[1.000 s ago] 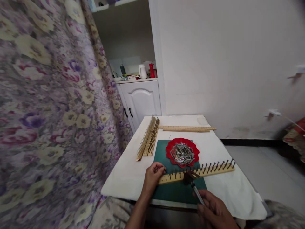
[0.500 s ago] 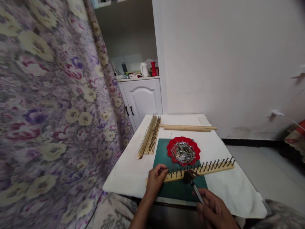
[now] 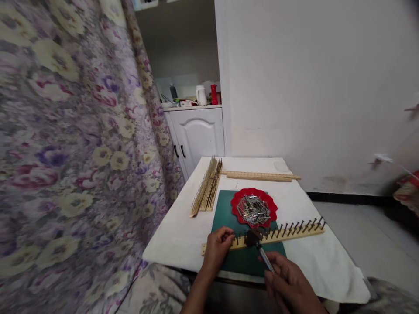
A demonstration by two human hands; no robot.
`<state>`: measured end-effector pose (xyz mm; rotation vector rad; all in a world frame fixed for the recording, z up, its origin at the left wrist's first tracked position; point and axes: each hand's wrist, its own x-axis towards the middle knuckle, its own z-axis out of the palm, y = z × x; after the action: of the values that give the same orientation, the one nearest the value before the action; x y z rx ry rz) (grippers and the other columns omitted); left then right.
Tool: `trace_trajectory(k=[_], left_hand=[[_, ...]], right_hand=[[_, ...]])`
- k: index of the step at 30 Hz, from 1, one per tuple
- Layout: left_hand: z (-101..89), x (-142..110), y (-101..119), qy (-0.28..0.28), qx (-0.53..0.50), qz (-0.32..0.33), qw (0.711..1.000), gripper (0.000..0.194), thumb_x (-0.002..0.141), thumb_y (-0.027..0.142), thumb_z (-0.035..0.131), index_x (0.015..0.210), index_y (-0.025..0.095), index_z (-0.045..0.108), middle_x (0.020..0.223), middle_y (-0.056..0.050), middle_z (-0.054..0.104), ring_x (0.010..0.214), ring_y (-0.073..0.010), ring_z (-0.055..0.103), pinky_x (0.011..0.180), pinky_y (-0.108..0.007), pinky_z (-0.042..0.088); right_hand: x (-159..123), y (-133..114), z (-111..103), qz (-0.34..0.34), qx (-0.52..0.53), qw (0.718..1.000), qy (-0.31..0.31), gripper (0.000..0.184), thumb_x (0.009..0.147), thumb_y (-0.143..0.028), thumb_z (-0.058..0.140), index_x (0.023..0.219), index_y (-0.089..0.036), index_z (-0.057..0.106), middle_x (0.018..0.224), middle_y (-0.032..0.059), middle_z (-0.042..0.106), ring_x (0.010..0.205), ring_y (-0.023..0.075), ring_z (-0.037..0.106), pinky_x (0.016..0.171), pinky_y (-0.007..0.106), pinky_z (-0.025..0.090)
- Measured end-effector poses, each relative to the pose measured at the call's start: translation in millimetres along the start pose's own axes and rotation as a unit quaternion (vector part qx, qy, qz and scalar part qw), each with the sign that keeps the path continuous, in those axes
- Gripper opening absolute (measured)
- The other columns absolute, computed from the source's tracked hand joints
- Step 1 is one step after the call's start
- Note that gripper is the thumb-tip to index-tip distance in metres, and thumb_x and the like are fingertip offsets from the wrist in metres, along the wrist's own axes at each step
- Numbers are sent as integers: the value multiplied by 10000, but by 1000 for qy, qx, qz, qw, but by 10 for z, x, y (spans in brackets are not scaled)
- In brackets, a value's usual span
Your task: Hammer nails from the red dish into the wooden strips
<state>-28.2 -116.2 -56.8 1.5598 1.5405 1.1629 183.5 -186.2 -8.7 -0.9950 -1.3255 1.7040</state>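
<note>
In my right hand is a hammer with a dark head and a silver handle; its head is over the row of nails, hiding part of it. A light wooden strip lies across a green mat, with dark nails standing along it. My left hand rests at the strip's left part, thumb and fingers pinched at a nail that they mostly cover. Just beyond the strip, a red scalloped dish holds a heap of loose silvery nails.
Nail-studded wooden strips lie at the table's left. More strips lie across its back. The white-covered table stands between a floral curtain and a wall. A white cabinet stands behind.
The hammer has moved slightly left along the strip, towards my left hand. My left hand stays pinched at nearly the same spot. The whole view has shifted a little.
</note>
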Motion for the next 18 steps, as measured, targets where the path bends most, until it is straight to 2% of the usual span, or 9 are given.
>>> trace_trajectory(k=[7,18], left_hand=[[21,-7,-29,0,-19,0,1000,147,743,292,579,759,162,645,618,18,586,582,-122,513,523,-192,365],[19,-26,-8,1,12,13,1000,113,746,234,552,718,161,634,598,35,542,567,-107,477,519,-184,338]], right_hand=[[241,-200,183,-9,1,1000,-6,360,801,-449,565,1009,-166,491,509,-85,572,245,38,323,304,160,164],[380,-165,303,-18,-8,1000,-23,280,851,-368,525,1036,-161,489,538,-90,562,267,32,338,303,155,187]])
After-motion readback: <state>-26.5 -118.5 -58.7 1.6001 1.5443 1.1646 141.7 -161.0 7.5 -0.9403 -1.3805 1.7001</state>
